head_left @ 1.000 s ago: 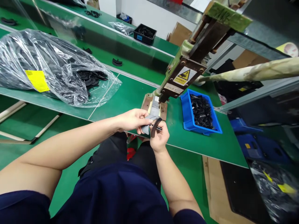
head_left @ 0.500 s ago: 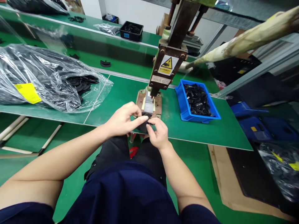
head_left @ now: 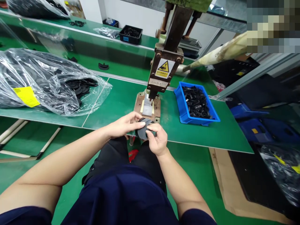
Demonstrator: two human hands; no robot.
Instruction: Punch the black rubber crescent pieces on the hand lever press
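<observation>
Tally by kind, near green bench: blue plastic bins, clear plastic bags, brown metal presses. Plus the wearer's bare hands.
Blue plastic bin: 1
Clear plastic bag of black curved parts: 1
Brown metal press: 1
Bare hands: 2, left hand and right hand, gripping a dark grey workpiece (not counted)
Total: 5

Two hands at centre frame, folks: one left hand (head_left: 128, 124), one right hand (head_left: 158, 139), and between them a bunch of dark curved pieces (head_left: 142, 132), too tightly packed to count! Just above, one press (head_left: 153, 62) carrying one warning triangle (head_left: 163, 66). Right of centre, one open blue bin (head_left: 199, 121); its black parts (head_left: 197, 103) defy counting. Upper centre-left, two black bins (head_left: 134, 41). And clear bags (head_left: 44, 75)? Two big ones on the left, one small up top, one lower right!
</observation>
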